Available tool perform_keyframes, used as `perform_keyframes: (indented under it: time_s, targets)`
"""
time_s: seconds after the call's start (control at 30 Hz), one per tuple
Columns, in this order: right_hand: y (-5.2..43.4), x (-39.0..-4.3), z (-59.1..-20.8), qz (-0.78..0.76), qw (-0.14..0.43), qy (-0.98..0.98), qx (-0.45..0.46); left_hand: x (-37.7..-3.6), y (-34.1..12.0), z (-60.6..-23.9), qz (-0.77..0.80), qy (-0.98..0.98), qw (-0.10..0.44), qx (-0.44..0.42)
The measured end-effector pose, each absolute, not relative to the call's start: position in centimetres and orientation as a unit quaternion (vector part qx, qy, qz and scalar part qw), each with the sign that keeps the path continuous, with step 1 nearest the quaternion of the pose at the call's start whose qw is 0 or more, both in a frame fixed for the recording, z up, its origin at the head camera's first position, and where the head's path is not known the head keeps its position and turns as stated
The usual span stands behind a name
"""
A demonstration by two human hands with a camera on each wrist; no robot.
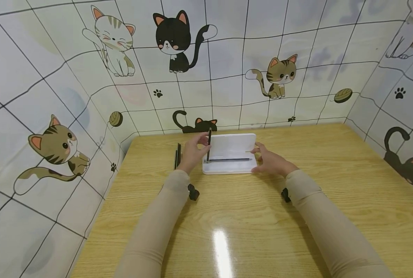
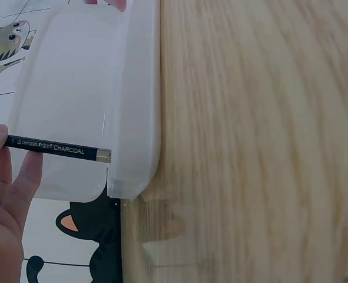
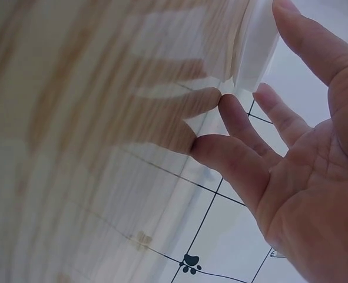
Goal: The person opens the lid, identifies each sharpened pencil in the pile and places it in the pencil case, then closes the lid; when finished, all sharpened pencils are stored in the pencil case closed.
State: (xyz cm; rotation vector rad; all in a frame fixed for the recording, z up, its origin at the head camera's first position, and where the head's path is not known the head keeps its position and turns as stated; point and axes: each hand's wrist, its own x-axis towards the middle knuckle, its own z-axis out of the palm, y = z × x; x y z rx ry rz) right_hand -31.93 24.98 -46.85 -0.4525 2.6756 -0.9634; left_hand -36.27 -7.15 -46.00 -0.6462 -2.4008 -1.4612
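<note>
Head view: a charcoal pencil (image 1: 209,144) is held upright by the pinching left hand (image 1: 193,151) over the left end of an open white pencil case (image 1: 229,153) on the wooden table (image 1: 297,216) — a second pencil (image 1: 229,159) lies inside, two more (image 1: 177,155) beside it. Left wrist view: the pencil (image 2: 59,148), marked CHARCOAL, is gripped at the fingertips (image 2: 0,138) against the case (image 2: 135,118). Right wrist view: the right hand (image 3: 303,159) is spread — fingers straight, touching the case's edge (image 3: 257,50).

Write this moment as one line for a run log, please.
left hand: holds charcoal pencil upright over open white case | right hand: fingers straight, touching case | table: spare pencils
</note>
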Motion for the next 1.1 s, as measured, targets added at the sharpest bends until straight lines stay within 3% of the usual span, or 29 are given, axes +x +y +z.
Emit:
perform_keyframes:
  time_s: [0.17,0.87,1.1]
  targets:
    - [24.9,-31.8,-46.7,-0.328,0.127,0.923,-0.157,-36.4,-6.7,-46.2,-0.495,-0.824,0.131,-0.240]
    - [24.9,-31.7,-46.9,-0.328,0.125,0.923,-0.156,-36.0,-5.7,-45.9,-0.460,-0.843,0.058,-0.274]
    - [24.9,-31.8,-46.8,-0.323,0.121,0.925,-0.157,-36.2,-7.0,-45.6,-0.469,-0.842,0.070,-0.256]
